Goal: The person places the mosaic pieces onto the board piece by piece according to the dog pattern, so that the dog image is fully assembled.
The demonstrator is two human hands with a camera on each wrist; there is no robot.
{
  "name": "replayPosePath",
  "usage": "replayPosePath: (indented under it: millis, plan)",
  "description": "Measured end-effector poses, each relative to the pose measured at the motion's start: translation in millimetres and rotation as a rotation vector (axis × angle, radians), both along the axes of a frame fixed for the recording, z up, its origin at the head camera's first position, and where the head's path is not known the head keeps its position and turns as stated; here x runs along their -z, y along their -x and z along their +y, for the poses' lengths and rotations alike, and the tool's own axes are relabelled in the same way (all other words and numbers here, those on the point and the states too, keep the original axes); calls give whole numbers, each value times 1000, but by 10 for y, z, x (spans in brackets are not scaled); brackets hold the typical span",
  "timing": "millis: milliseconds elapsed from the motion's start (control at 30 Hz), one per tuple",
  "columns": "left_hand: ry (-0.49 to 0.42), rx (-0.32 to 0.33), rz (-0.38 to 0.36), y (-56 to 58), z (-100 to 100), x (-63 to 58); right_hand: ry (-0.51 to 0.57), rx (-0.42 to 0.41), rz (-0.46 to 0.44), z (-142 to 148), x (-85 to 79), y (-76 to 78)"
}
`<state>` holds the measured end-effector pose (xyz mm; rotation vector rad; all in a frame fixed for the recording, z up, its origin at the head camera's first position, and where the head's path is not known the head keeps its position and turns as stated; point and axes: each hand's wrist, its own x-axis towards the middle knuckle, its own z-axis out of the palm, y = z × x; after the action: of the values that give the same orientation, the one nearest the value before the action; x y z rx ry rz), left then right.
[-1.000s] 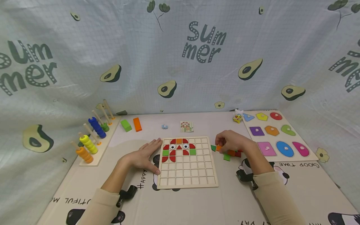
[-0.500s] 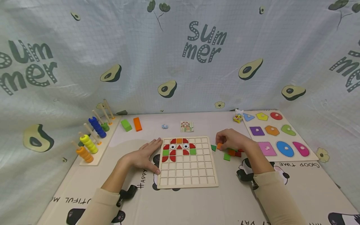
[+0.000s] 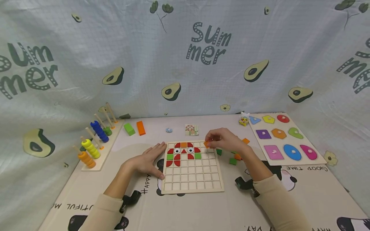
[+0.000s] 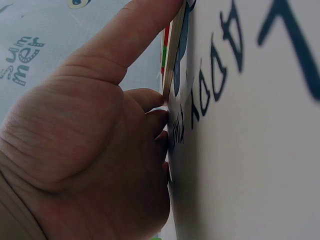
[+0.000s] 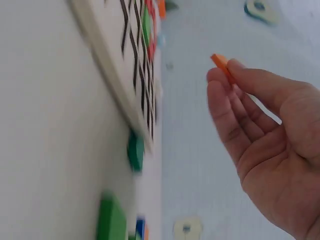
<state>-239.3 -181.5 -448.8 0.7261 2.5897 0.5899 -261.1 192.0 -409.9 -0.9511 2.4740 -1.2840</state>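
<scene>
A wooden grid board (image 3: 192, 178) lies mid-table, its upper left cells filled with red, green and orange tiles and two eye tiles. My left hand (image 3: 145, 160) rests at the board's left edge, thumb and fingertips against the frame; the left wrist view shows the thumb along that edge. Over the board's upper right corner, my right hand (image 3: 224, 140) pinches an orange tile (image 5: 222, 66) between thumb and fingertips, and the right wrist view shows it raised above the board. Loose green (image 3: 233, 161) and orange tiles (image 3: 245, 141) lie right of the board, partly hidden by the right forearm.
A bead-peg rack (image 3: 101, 150) stands at the left, near a green block (image 3: 129, 129) and an orange block (image 3: 141, 128). A pattern card (image 3: 192, 130) and a small blue figure (image 3: 169, 130) lie behind the board. At the right are a toy figure (image 3: 244, 119) and a shape puzzle (image 3: 295, 149).
My right hand has lifted an orange tile from the loose pile and carried it left over the board's upper right corner. The left hand has stayed in place.
</scene>
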Motion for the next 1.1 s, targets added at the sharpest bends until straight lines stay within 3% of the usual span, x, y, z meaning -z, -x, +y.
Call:
replayPosePath:
  millis: [267, 500, 833, 1100]
  plan:
    - [2, -13, -9, 0, -3, -12, -103, -94, 60, -570, 35, -120]
    - [11, -19, -20, -5, -9, -31, -288, -172, 88, -931, 108, -153]
    - [-11, -20, -16, -9, -15, -29, -429, -136, 126, -1085, 155, -171]
    - [-3, -26, -15, -5, -15, -18, -449, -136, 144, -1092, 158, -184]
